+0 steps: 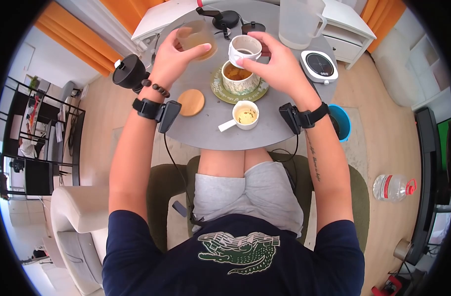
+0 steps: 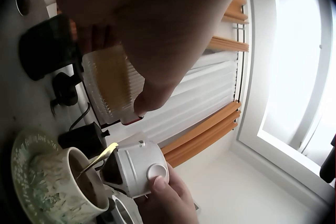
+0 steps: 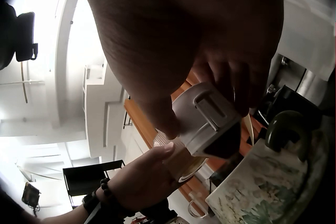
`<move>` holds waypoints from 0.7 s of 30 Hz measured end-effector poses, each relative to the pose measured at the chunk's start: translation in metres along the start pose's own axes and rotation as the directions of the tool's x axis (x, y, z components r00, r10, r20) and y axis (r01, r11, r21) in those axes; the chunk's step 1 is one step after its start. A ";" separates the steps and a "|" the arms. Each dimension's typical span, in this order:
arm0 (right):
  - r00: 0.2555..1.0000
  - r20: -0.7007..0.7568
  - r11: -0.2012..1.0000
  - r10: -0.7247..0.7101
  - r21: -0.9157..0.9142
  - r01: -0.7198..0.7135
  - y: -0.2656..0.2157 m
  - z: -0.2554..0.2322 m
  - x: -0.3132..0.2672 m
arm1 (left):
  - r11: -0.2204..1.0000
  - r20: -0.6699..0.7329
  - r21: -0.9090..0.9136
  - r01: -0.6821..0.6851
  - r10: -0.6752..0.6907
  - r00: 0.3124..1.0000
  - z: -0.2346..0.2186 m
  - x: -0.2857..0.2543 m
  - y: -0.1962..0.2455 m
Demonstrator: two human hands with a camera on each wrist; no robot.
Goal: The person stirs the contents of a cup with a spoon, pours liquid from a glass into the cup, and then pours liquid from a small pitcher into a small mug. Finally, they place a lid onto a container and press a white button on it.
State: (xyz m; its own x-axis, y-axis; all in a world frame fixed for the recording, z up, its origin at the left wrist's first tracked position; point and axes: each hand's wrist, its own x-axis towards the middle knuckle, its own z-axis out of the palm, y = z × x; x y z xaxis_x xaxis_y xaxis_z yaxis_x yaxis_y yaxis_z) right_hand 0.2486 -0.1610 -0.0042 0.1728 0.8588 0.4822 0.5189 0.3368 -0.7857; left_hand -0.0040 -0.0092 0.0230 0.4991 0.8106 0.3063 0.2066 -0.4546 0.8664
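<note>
My left hand (image 1: pixel 173 55) grips a ribbed glass (image 1: pixel 195 38) of cloudy amber liquid, held up at the table's far left. My right hand (image 1: pixel 280 63) pinches a small white vessel (image 1: pixel 238 58) just over a patterned cup (image 1: pixel 240 89) holding brownish liquid. That cup rests on a green saucer (image 1: pixel 217 90). In the left wrist view, the white vessel (image 2: pixel 144 169) tilts beside the cup (image 2: pixel 58 192), and a gold spoon (image 2: pixel 104 155) leans out of the cup. Dark contents show in the vessel's mouth; whether anything flows from it I cannot tell.
Nearest me on the grey table (image 1: pixel 213 135) stands a white handled cup (image 1: pixel 255 124) of pale yellow liquid. A round wooden lid (image 1: pixel 191 102) lies left, a black grinder (image 1: pixel 131 73) beyond the left edge. A scale (image 1: pixel 318 68) and large pitcher (image 1: pixel 297 27) are right.
</note>
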 end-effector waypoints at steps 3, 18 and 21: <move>1.000 0.029 1.000 0.008 -0.003 -0.008 -0.001 0.002 0.001 | 0.999 -0.025 0.022 -0.032 0.032 0.999 0.013 0.007 0.004; 0.998 0.069 0.999 0.007 -0.051 -0.003 -0.005 0.000 0.002 | 0.980 -0.036 0.199 0.030 -0.023 0.999 0.060 0.053 -0.060; 0.997 0.082 0.999 0.014 -0.050 -0.010 -0.008 0.000 0.001 | 0.984 -0.064 0.173 0.036 -0.025 0.998 0.066 0.058 -0.077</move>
State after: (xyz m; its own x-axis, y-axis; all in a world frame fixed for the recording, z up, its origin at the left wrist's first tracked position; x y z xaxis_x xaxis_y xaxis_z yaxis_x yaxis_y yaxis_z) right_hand 0.2451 -0.1631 0.0023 0.1109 0.8921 0.4379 0.5580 0.3088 -0.7703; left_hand 0.0649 0.0488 -0.0521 0.4392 0.8435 0.3092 0.3669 -0.4826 0.7953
